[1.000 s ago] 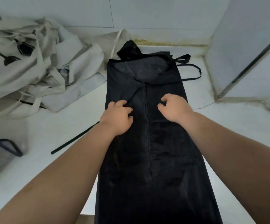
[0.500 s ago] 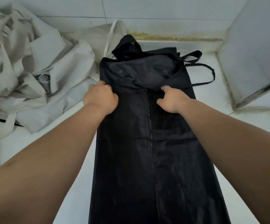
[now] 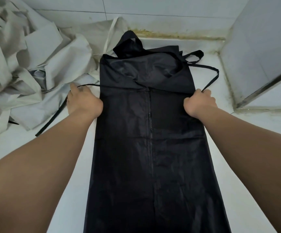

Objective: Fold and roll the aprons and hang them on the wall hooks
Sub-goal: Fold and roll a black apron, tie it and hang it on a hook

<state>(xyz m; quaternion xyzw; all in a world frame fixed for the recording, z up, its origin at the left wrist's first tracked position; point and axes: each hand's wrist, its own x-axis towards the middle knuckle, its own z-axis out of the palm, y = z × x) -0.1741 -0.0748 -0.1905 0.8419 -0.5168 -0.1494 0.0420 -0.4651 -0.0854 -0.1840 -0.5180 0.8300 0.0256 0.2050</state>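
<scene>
A black apron point(image 3: 149, 140) lies folded lengthwise into a long strip on the white counter point(image 3: 65, 162), its neck loop at the far end. My left hand point(image 3: 83, 103) is at the strip's left edge and holds the left black tie strap point(image 3: 52, 120), which trails down to the left. My right hand point(image 3: 199, 103) is at the right edge, fingers curled round the right tie strap point(image 3: 215, 76), which loops away toward the far right.
A heap of cream-coloured aprons point(image 3: 27, 69) fills the counter's far left. Tiled wall point(image 3: 170, 12) runs along the back with a stained joint. A box-like white wall with a metal edge point(image 3: 262, 64) stands at the right.
Both hands have moved apart from the middle of the apron to its left and right edges and have taken hold of the tie straps.
</scene>
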